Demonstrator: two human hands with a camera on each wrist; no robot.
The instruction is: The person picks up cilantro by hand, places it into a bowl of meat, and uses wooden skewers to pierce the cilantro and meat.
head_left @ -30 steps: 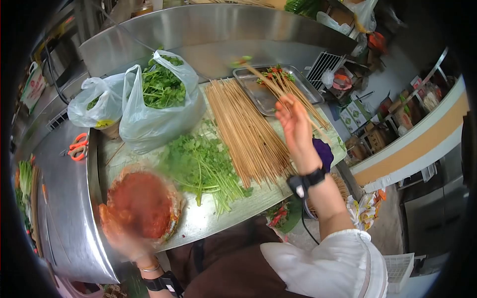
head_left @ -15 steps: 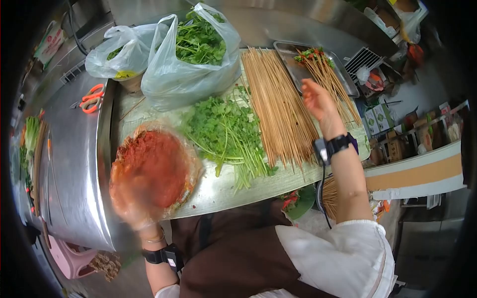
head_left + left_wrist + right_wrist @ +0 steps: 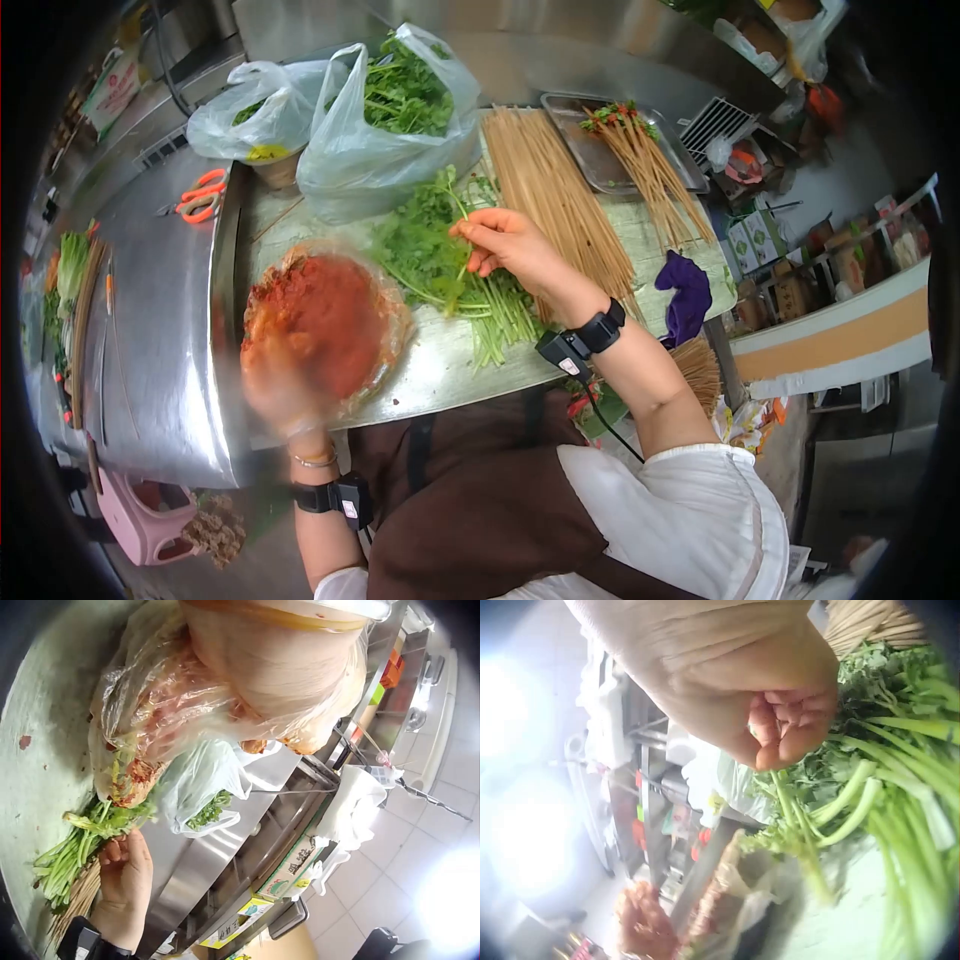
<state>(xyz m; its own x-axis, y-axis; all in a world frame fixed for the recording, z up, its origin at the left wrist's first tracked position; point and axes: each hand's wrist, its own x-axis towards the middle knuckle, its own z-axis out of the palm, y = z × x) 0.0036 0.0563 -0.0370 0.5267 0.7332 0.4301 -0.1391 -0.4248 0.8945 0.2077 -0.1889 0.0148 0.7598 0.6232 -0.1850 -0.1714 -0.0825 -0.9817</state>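
My right hand (image 3: 512, 252) pinches a coriander sprig (image 3: 454, 200) between thumb and fingers, over the loose coriander pile (image 3: 408, 240). In the right wrist view, its stems (image 3: 781, 799) hang below the pinched fingertips. My left hand (image 3: 283, 385), blurred, is over the near left part of a red, wet mass like minced meat (image 3: 330, 305) in a plastic-lined round container. Clear plastic (image 3: 217, 705) covers that hand in the left wrist view. Its fingers are largely hidden there, so I cannot tell whether they grip any of the red mass.
Bare wooden skewers (image 3: 560, 200) lie right of the coriander. Beyond them, filled skewers (image 3: 640, 160) rest partly on a metal tray (image 3: 602, 172). Plastic bags of greens (image 3: 350, 165) stand behind. Orange-handled scissors (image 3: 203, 196) lie left on the steel counter; a purple cloth (image 3: 686, 295) is at the right edge.
My right hand has let go of a filled skewer at the tray, moved left to the coriander and taken up a sprig. My left hand stays at the red mass.
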